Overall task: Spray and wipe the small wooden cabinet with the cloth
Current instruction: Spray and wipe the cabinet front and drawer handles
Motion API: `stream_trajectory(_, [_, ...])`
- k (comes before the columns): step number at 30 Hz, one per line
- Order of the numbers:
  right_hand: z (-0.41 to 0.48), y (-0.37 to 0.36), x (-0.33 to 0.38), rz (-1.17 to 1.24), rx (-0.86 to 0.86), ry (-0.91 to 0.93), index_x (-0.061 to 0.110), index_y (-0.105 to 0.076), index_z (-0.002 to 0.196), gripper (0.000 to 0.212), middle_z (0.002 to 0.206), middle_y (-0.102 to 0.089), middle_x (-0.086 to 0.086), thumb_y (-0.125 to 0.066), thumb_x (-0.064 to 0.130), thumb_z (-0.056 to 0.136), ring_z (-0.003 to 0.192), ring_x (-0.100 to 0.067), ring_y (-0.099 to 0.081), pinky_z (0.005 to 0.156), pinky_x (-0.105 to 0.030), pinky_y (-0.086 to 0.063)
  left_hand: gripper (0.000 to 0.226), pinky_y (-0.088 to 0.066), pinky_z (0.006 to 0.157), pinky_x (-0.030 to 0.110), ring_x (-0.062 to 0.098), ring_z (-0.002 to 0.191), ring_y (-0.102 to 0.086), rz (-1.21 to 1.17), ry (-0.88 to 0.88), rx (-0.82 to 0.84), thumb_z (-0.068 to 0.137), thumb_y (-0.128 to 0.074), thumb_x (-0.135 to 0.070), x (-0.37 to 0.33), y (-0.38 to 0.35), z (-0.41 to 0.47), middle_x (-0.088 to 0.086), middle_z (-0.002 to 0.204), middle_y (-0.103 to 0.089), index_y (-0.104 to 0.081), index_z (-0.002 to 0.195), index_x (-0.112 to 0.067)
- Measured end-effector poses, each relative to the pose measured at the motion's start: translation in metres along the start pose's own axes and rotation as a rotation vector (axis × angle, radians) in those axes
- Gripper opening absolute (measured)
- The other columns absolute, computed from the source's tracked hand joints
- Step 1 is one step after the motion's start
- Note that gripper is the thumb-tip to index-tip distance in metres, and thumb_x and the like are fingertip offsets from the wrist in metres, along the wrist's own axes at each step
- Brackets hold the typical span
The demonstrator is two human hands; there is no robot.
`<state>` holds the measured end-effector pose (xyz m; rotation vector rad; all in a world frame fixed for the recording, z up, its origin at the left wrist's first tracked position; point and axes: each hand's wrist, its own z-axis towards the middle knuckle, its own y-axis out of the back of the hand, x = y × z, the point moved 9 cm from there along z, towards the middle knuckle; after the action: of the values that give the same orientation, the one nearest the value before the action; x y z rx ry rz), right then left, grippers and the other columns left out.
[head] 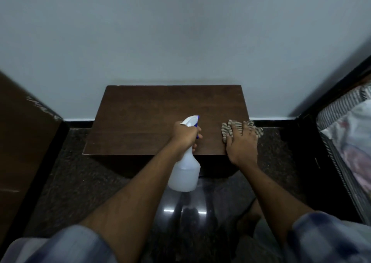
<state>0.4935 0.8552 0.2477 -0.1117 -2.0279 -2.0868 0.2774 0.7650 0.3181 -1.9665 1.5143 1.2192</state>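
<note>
The small wooden cabinet point(140, 118) stands against the pale wall, its dark brown top facing me. My left hand point(185, 135) grips the neck of a translucent white spray bottle point(185, 172) with a white and blue nozzle, held over the cabinet's front edge with the nozzle pointing away from me. My right hand point(242, 144) lies flat on a striped beige cloth point(230, 128), pressing it onto the cabinet's front right corner. Part of the cloth hangs past the right edge.
A tall dark wooden panel point(24, 138) stands on the left. On the right is a dark frame with striped and floral bedding point(349, 134). The floor point(76, 182) is dark and glossy. A black skirting strip runs along the wall's foot.
</note>
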Motion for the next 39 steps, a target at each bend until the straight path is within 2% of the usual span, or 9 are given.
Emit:
stream_trajectory(4, [-0.03, -0.004, 0.022, 0.064, -0.027, -0.171, 0.026, -0.048, 0.148, 0.058, 0.157, -0.036, -0.021, -0.052, 0.045, 0.094, 0.145, -0.049, -0.023, 0.117, -0.06, -0.019, 0.015, -0.04, 0.044, 0.022, 0.015, 0.036, -0.045, -0.033, 0.004, -0.036, 0.089, -0.056, -0.004, 0.021, 0.036, -0.019, 0.012, 0.083, -0.074, -0.071, 0.093, -0.005])
stream_trajectory(7, [-0.042, -0.019, 0.079, 0.09, 0.061, -0.115, 0.028, -0.041, 0.152, 0.064, 0.161, -0.027, -0.02, -0.046, 0.053, 0.093, 0.147, -0.049, -0.015, 0.119, -0.061, -0.012, 0.017, -0.038, 0.042, 0.022, 0.015, 0.035, -0.045, -0.077, -0.011, -0.106, 0.091, -0.055, -0.003, 0.033, 0.084, -0.024, 0.015, 0.085, -0.074, -0.071, 0.097, -0.001])
stream_trajectory(13, [-0.074, -0.054, 0.253, 0.117, 0.223, 0.164, 0.027, -0.025, 0.158, 0.07, 0.166, -0.011, -0.018, -0.039, 0.057, 0.096, 0.15, -0.047, 0.002, 0.119, -0.061, 0.002, 0.022, -0.041, 0.044, 0.023, 0.018, 0.038, -0.047, -0.061, 0.019, -0.288, 0.083, -0.052, 0.001, 0.058, 0.205, -0.026, 0.017, 0.087, -0.078, -0.072, 0.085, -0.008])
stream_trajectory(19, [-0.118, -0.096, 0.411, 0.072, 0.307, 0.585, 0.032, -0.023, 0.159, 0.059, 0.167, -0.011, -0.014, -0.033, 0.047, 0.103, 0.151, -0.047, 0.004, 0.12, -0.06, 0.001, 0.027, -0.041, 0.044, 0.023, 0.021, 0.037, -0.046, -0.111, 0.026, -0.497, 0.084, -0.051, 0.002, 0.093, 0.318, -0.033, 0.023, 0.088, -0.078, -0.075, 0.096, 0.0])
stream_trajectory(26, [-0.129, -0.092, 0.43, 0.135, 0.387, 1.073, 0.017, -0.047, 0.149, 0.047, 0.157, -0.038, -0.016, -0.047, 0.026, 0.103, 0.147, -0.045, -0.025, 0.123, -0.05, -0.016, 0.023, -0.04, 0.039, 0.021, 0.018, 0.037, -0.048, -0.146, 0.073, -0.542, 0.087, -0.058, 0.0, 0.117, 0.345, -0.043, 0.022, 0.092, -0.079, -0.074, 0.103, 0.004])
stream_trajectory(30, [-0.11, -0.043, 0.391, 0.533, 0.454, 0.803, 0.013, -0.068, 0.122, 0.036, 0.12, -0.07, -0.007, -0.047, 0.027, 0.097, 0.113, -0.027, -0.062, 0.101, -0.037, -0.045, 0.025, -0.041, 0.039, 0.022, 0.012, 0.038, -0.052, -0.19, 0.026, -0.497, 0.089, -0.054, 0.001, 0.093, 0.318, -0.056, 0.018, 0.086, -0.075, -0.074, 0.105, 0.001])
stream_trajectory(34, [-0.101, 0.023, 0.344, 1.12, 0.476, 0.321, 0.011, -0.071, 0.118, 0.024, 0.108, -0.074, 0.002, -0.056, 0.018, 0.101, 0.094, -0.008, -0.066, 0.084, -0.02, -0.053, 0.02, -0.042, 0.041, 0.023, 0.016, 0.043, -0.052, -0.201, -0.077, -0.455, 0.09, -0.054, 0.002, 0.049, 0.301, -0.077, 0.016, 0.086, -0.075, -0.074, 0.094, -0.002])
stream_trajectory(37, [-0.102, 0.055, 0.312, 1.538, 0.507, -0.033, 0.013, -0.073, 0.107, 0.018, 0.09, -0.076, -0.003, -0.06, 0.021, 0.099, 0.079, -0.02, -0.069, 0.07, -0.032, -0.053, 0.02, -0.043, 0.041, 0.024, 0.016, 0.048, -0.056, -0.222, -0.153, -0.461, 0.091, -0.055, 0.004, 0.019, 0.302, -0.101, 0.015, 0.087, -0.076, -0.073, 0.09, -0.004])
stream_trajectory(39, [-0.106, 0.078, 0.304, 1.852, 0.611, -0.172, 0.013, -0.071, 0.115, 0.023, 0.101, -0.075, -0.01, -0.056, 0.024, 0.1, 0.087, -0.029, -0.071, 0.076, -0.04, -0.056, 0.02, -0.044, 0.041, 0.025, 0.018, 0.054, -0.059, -0.238, -0.211, -0.477, 0.09, -0.055, 0.005, 0.001, 0.309, -0.121, 0.014, 0.086, -0.075, -0.072, 0.087, -0.007])
